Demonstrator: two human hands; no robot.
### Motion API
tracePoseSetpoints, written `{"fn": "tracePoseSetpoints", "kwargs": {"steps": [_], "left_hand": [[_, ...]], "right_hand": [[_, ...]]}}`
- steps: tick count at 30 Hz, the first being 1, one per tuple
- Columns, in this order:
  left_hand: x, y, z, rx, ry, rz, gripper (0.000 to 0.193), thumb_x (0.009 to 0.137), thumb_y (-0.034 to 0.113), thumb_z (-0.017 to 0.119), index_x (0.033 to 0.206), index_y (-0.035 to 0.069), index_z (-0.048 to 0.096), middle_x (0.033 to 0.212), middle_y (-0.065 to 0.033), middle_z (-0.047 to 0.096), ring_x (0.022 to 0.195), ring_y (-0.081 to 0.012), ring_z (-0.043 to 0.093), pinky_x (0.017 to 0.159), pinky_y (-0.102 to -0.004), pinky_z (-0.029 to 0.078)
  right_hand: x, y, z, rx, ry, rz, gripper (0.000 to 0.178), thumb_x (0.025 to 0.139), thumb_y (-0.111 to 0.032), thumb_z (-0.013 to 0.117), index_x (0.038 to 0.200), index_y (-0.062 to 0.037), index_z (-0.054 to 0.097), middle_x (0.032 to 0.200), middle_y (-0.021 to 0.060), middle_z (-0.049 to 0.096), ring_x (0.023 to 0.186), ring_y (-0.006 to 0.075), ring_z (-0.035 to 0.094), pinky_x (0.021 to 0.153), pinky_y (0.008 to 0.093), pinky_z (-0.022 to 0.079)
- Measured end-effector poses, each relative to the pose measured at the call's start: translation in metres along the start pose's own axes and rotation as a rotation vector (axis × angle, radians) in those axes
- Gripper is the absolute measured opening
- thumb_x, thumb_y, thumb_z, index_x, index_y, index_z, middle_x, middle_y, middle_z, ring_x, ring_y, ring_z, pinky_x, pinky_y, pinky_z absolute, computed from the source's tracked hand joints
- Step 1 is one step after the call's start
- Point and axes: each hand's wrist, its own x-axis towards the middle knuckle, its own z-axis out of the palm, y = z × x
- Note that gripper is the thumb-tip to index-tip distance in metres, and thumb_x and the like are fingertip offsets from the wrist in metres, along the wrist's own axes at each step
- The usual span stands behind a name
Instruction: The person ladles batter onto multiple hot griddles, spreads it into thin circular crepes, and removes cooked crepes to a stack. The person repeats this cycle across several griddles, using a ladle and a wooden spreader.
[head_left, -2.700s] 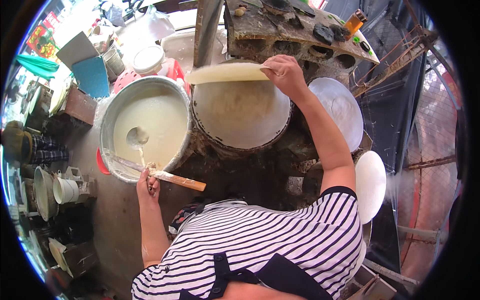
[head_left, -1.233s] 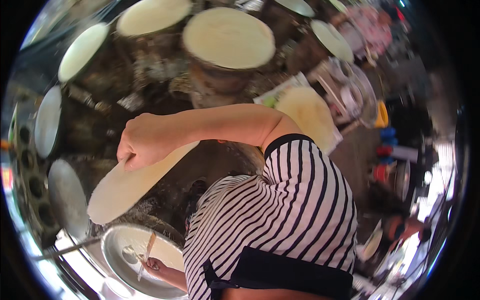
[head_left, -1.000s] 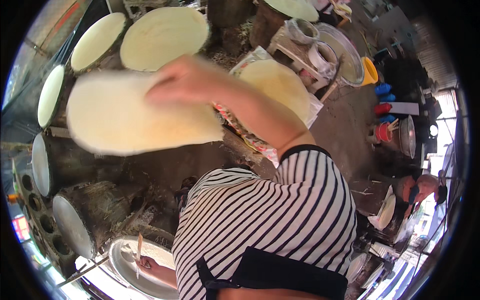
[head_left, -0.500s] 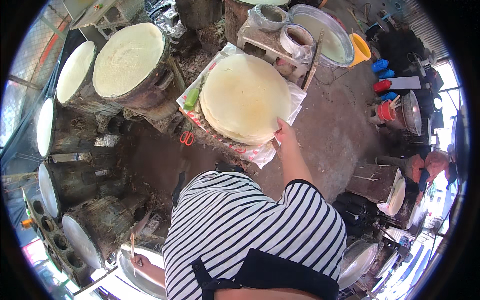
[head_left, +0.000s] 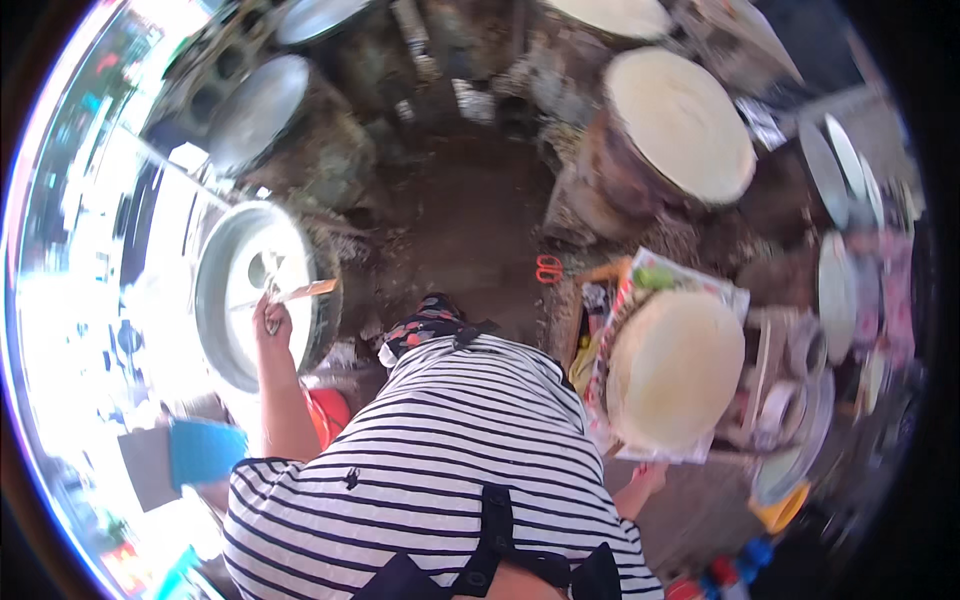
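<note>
Ladle [head_left: 258, 267] and stick [head_left: 316, 289], one each, fill the gripping left hand [head_left: 272, 317]; right hand [head_left: 651, 474], grip unclear, is near one flatbread stack [head_left: 675, 370].

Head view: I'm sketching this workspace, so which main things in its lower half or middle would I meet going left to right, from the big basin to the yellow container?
Metal basin → dark patterned cloth → red-orange scissor handles → stack of round pale sheets → yellow container.
</note>
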Motion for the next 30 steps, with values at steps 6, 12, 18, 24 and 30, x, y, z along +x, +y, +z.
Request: {"fn": "tracePoseSetpoints", "kwargs": {"steps": [6,12,18,24,30], "left_hand": [[-0.060,0.024,-0.038,-0.056,0.008,0.145,0.016,0.092,0.009,0.044,0.099,-0.004,0.051,0.056,-0.0006,0.042,0.041,-0.0062,0.035,0.037,-0.0187,0.032],[-0.027,0.036,-0.047,-0.095,0.126,0.228,0.021,0.093,0.010,0.044,0.106,-0.006,0.049,0.078,-0.0065,0.057,0.042,-0.0050,0.034,0.035,-0.0185,0.031],[0.019,0.027,-0.044,-0.075,0.293,0.334,0.016,0.092,0.011,0.048,0.101,-0.002,0.049,0.073,-0.0054,0.054,0.040,-0.0031,0.034,0.029,-0.0166,0.026],[0.042,0.017,-0.006,-0.114,0.486,0.363,0.041,0.093,0.015,0.045,0.126,-0.009,0.039,0.073,-0.0058,0.056,0.033,-0.0019,0.028,0.026,-0.0162,0.025],[0.049,0.004,0.003,-0.130,0.541,0.423,0.040,0.095,0.017,0.042,0.124,-0.010,0.040,0.052,0.0023,0.042,0.034,-0.0024,0.030,0.027,-0.0170,0.025]], "right_hand": [[-0.083,-0.048,0.200,-0.317,-0.356,-0.553,0.026,0.091,-0.026,0.048,0.071,-0.0094,0.053,0.055,-0.0008,0.048,0.041,0.0084,0.039,0.036,0.0232,0.030],[-0.320,0.057,0.461,-0.706,-1.199,-0.444,0.016,0.083,-0.022,0.058,0.081,-0.0061,0.061,0.061,0.0011,0.053,0.049,0.0106,0.050,0.043,0.0217,0.041],[-0.486,0.246,0.632,-1.177,-1.641,-0.311,0.024,0.089,-0.025,0.053,0.092,-0.0024,0.061,0.069,0.0062,0.057,0.050,0.0146,0.056,0.042,0.0265,0.045],[-0.554,0.428,0.764,-1.144,-1.500,-0.237,0.031,0.093,-0.027,0.046,0.113,-0.0048,0.054,0.093,0.0089,0.056,0.067,0.0191,0.057,0.056,0.0343,0.051],[-0.568,0.502,0.814,-0.900,-1.353,-0.084,0.030,0.095,-0.021,0.042,0.118,-0.0028,0.050,0.097,0.0112,0.053,0.064,0.0210,0.052,0.055,0.0392,0.045]]}}
